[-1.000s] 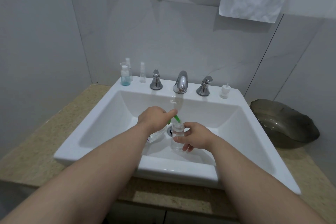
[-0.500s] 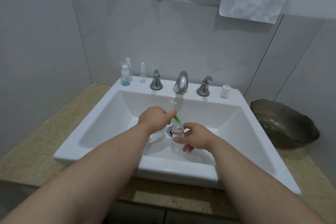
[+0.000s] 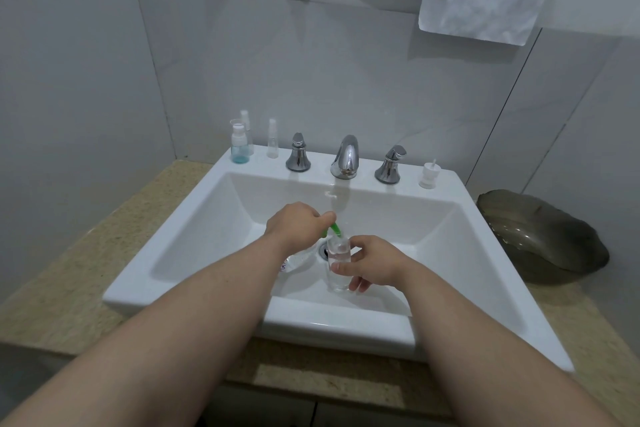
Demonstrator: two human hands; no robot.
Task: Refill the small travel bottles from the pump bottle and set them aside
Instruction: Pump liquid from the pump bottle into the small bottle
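The small travel bottle [image 3: 338, 265] is upright in my right hand [image 3: 372, 263], thumb and fingers curled round its clear wall. I hold it over the basin of the sink [image 3: 346, 326], just in front of the drain [image 3: 323, 250]. My left hand [image 3: 294, 227] is closed round the top of the pump bottle [image 3: 294, 261]. Its green spout [image 3: 335, 229] slants down to the travel bottle's mouth; I cannot tell whether the two touch. The pump bottle's clear body shows below my left wrist, tilted. Its label carries red and blue marks too small to read.

At the sink's back left corner stands a blue-tinted bottle [image 3: 239, 147] with a white pump top and a little blue liquid at the bottom. A white-topped bottle [image 3: 246, 128] stands close behind it, and a slim clear spray bottle [image 3: 273, 144] is just to its right. Any print on these three is too small to read.

Along the back edge come the left tap handle [image 3: 298, 158], the chrome faucet [image 3: 346, 161] and the right tap handle [image 3: 390, 165]. A loose white pump cap [image 3: 429, 175] sits at the back right corner.

The sink is set in a speckled beige worktop [image 3: 69, 274]. On the worktop's right side, near the wall, is a dark glass bowl [image 3: 543, 239] with a wavy rim. Crumpled white paper sheets [image 3: 485, 0] hang on the tiled wall above.
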